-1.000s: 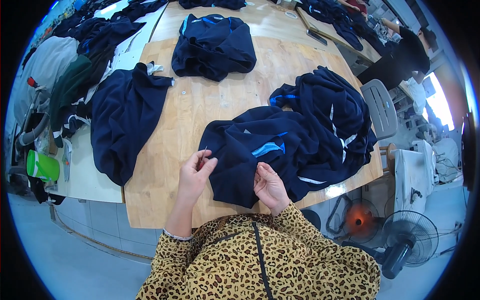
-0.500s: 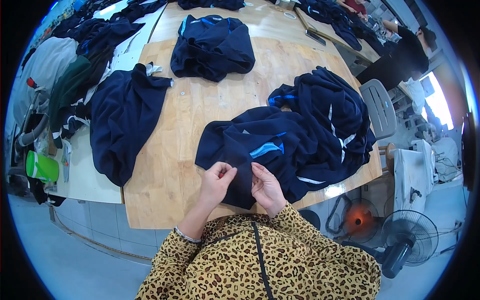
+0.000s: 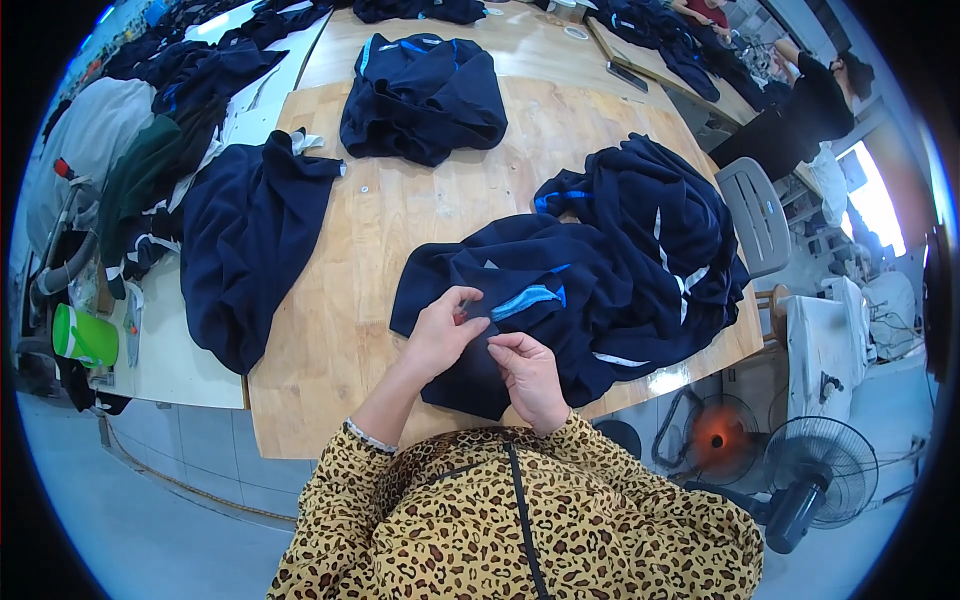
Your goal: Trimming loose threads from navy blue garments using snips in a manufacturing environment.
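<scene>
A dark navy garment lies bunched on the wooden table, with a bright blue strip showing at an opening. Over its near edge, my left hand is closed, thumb and forefinger curled toward each other. A small greyish thing shows between those fingers, too small to make out. Close beside it, my right hand pinches a raised bit of the navy cloth between thumb and forefinger. The two hands nearly meet at the fingertips. White tapes hang on the bunched cloth farther right.
Another folded navy garment lies at the table's far side, and one drapes over the left edge. A green bucket stands far left. A grey chair and a standing fan are at right. Co-workers are at back right.
My left hand has moved up and right over the garment, its fingers now higher than before. My right hand has shifted slightly left and lower, bringing the fingertips closer together.
</scene>
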{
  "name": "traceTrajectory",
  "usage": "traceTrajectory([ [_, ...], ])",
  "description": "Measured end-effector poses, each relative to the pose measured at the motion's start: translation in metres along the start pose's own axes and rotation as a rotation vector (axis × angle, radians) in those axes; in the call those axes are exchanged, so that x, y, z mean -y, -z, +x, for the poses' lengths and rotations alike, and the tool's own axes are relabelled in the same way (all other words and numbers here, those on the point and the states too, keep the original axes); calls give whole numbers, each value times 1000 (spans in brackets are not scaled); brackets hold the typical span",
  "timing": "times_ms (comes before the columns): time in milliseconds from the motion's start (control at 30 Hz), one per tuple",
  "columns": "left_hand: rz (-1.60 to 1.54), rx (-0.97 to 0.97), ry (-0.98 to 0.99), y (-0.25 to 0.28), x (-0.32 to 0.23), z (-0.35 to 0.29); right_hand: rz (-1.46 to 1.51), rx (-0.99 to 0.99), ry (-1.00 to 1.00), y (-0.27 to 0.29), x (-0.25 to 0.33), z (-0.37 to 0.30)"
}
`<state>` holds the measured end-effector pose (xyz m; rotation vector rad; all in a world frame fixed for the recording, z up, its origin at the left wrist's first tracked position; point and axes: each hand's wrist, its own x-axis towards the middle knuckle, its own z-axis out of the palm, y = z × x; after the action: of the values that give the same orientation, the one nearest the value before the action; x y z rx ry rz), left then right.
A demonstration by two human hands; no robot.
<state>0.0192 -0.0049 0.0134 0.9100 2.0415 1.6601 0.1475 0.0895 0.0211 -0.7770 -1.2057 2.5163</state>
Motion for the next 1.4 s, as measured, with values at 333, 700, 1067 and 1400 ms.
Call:
traceTrajectory([
  [333,-691,28,517,0,-25,-34,-33,-84,164,6,-8,2],
  [700,-988,-169,526,-13,-16,-38,-28,-182,298,0,-9,1],
  [1067,-921,-176,549,-7,-10,-37,-302,-104,341,12,22,-13],
  [1400,-953,-213,567,-4,-7,-31,-1477,577,86,89,85,-83],
])
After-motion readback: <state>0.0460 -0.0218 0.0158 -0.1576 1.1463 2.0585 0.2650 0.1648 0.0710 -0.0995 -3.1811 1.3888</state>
